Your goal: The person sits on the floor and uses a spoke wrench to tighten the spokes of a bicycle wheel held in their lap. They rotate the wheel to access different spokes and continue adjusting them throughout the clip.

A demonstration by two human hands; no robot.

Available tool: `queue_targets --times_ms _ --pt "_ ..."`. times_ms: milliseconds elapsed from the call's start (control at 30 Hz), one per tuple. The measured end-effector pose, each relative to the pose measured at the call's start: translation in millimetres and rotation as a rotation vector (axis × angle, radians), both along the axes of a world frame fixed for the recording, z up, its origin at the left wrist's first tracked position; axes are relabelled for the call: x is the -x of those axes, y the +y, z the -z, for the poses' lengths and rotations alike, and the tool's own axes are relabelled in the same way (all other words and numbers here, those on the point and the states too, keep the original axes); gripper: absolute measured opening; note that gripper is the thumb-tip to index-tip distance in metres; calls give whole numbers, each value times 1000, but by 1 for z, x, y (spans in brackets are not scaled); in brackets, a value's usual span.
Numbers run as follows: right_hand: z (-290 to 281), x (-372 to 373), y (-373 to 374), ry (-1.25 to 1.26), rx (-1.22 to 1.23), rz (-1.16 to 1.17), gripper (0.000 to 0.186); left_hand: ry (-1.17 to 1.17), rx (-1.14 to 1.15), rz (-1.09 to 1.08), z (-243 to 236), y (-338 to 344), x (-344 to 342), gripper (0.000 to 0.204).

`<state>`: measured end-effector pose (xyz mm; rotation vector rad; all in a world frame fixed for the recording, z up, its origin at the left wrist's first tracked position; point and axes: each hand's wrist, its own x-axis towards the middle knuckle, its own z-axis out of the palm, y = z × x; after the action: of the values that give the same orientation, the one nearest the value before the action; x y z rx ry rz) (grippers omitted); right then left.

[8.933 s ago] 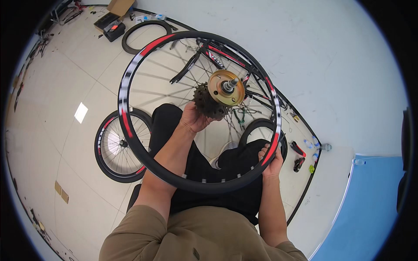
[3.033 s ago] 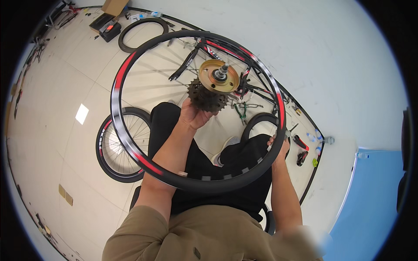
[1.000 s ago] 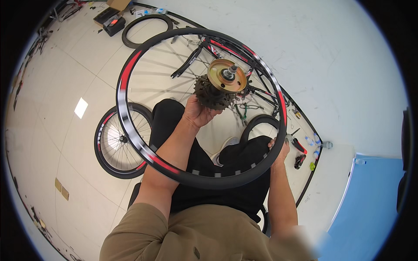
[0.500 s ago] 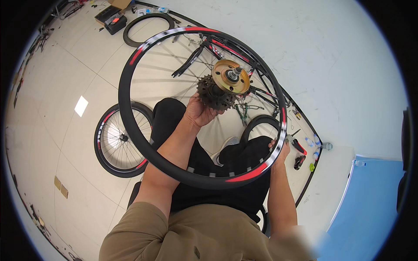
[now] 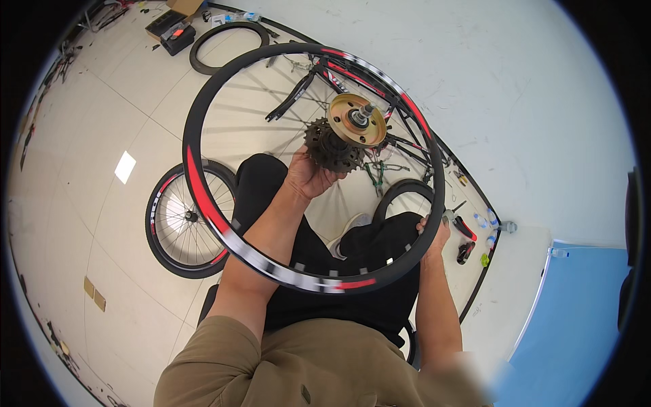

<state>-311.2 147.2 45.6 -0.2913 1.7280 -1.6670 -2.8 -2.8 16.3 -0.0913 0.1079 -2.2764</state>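
Left hand (image 5: 308, 178) is closed at the hub of the black bicycle wheel with red and silver-white rim graphics (image 5: 194, 122), fingers under the dark toothed metal sprocket stack (image 5: 332, 153). Wheel is tilted over my lap, gold-coloured round metal disc (image 5: 346, 112) and axle end facing up, just above that hand. Right hand (image 5: 436, 239) is at the rim's right side, curled round a grey-handled tool with a thin dark shaft (image 5: 449, 215); grip partly hidden.

Markings: rim graphics too smeared to read. White lettering on the black-and-red bicycle frame (image 5: 354, 80) beyond left hand, partly behind spokes. More white lettering on the black-tyred spoked wheel (image 5: 191, 217), left of left hand.

Containers: flapped brown cardboard box (image 5: 186, 7), far ahead and left of left hand; contents unclear. Black box (image 5: 178, 42) beside it, something orange on top or inside, can't tell. Small clear plastic bottles with blue (image 5: 481, 220) right of right hand, well apart; contents unclear.
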Motion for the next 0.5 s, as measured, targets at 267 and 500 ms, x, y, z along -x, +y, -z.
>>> queue_targets --times_ms 267,500 --pt "12 12 1 16 18 6 17 26 12 0 -3 0 1 49" --pt "0 -2 -1 -1 16 -4 16 74 70 5 4 -4 -1 51"
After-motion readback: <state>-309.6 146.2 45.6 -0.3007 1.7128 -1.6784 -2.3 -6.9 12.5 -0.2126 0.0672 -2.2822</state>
